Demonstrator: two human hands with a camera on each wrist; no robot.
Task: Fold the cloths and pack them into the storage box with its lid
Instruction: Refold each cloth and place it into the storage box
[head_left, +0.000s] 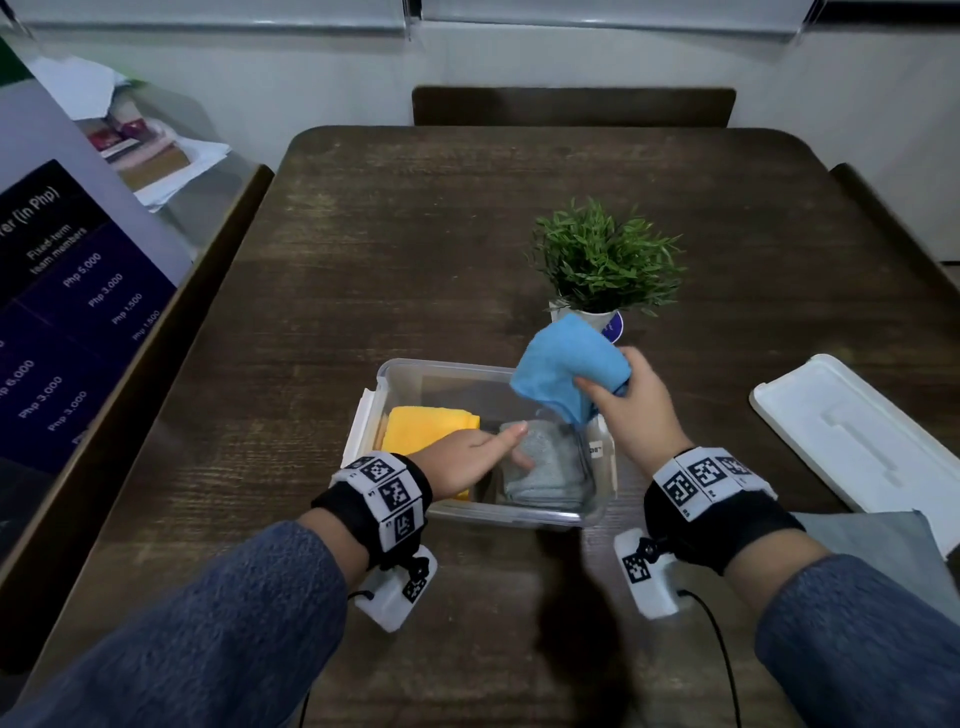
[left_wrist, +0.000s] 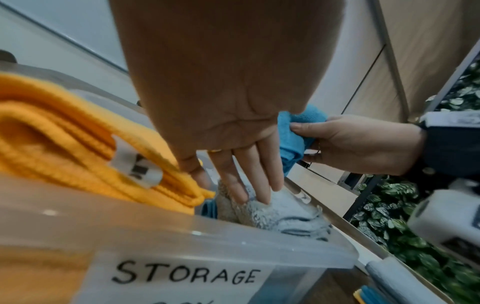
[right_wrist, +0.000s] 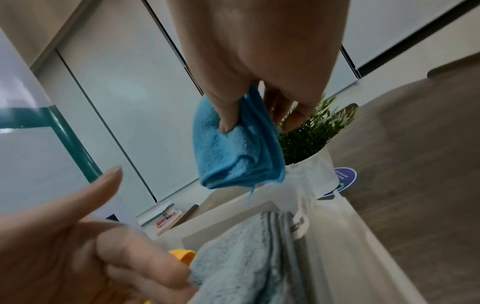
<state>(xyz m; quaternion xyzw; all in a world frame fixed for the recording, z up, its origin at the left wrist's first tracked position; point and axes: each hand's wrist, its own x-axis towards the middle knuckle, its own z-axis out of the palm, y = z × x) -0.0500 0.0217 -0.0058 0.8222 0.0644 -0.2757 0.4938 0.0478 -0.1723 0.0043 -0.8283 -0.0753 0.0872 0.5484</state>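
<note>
A clear storage box (head_left: 404, 375) labelled "STORAGE" (left_wrist: 155, 236) sits on the dark wooden table. Inside it, a folded yellow cloth (head_left: 426, 427) (left_wrist: 64, 139) lies on the left and a folded grey cloth (head_left: 553, 470) (left_wrist: 285, 214) on the right. My left hand (head_left: 511, 447) (left_wrist: 249, 195) reaches into the box, its straight fingers pressing on the grey cloth's left edge. Held above the box's far right corner, my right hand (head_left: 602, 387) (right_wrist: 257, 123) pinches a folded blue cloth (head_left: 566, 366) (right_wrist: 233, 156) between thumb and fingers. The white lid (head_left: 857, 441) lies on the table to the right.
A potted green plant (head_left: 608, 260) stands just behind the box, close to the blue cloth. Another grey cloth (head_left: 883, 545) lies flat at the table's right front, under the lid's near end. Chairs surround the table; a printed board leans at the left.
</note>
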